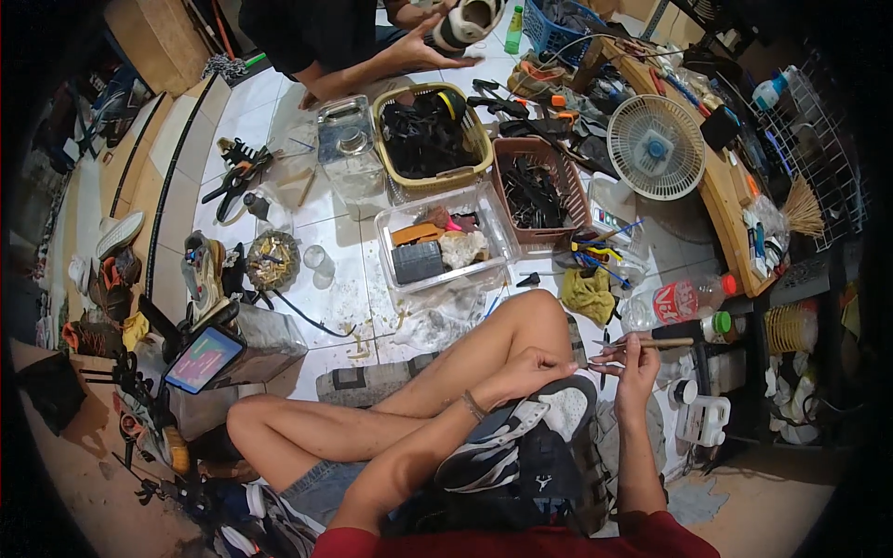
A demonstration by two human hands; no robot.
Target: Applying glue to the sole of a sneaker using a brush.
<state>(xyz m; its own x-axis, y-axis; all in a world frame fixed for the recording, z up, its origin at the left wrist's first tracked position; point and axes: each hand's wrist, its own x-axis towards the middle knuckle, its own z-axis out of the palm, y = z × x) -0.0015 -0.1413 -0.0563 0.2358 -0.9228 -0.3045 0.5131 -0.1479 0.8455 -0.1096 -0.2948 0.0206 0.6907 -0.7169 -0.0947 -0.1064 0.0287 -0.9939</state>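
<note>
A black, white and grey sneaker [521, 437] lies tilted across my lap, its white toe [567, 409] toward my hands. My left hand [532, 374] is over the toe with its fingers pinched together; what they hold, if anything, is too small to make out. To the right of the shoe, my right hand [636, 370] is closed on a thin tool with a wooden handle [672, 343], the handle pointing right. Thin dark parts near its fingertips are too small to identify.
Ahead stand a clear plastic box [386, 223], a yellow basket [487, 158] and a brown basket [558, 232]. A fan [656, 147] is at the right, near a plastic bottle [679, 299]. A phone [205, 359] stands at the left. Another person's hand [419, 48] holds a shoe.
</note>
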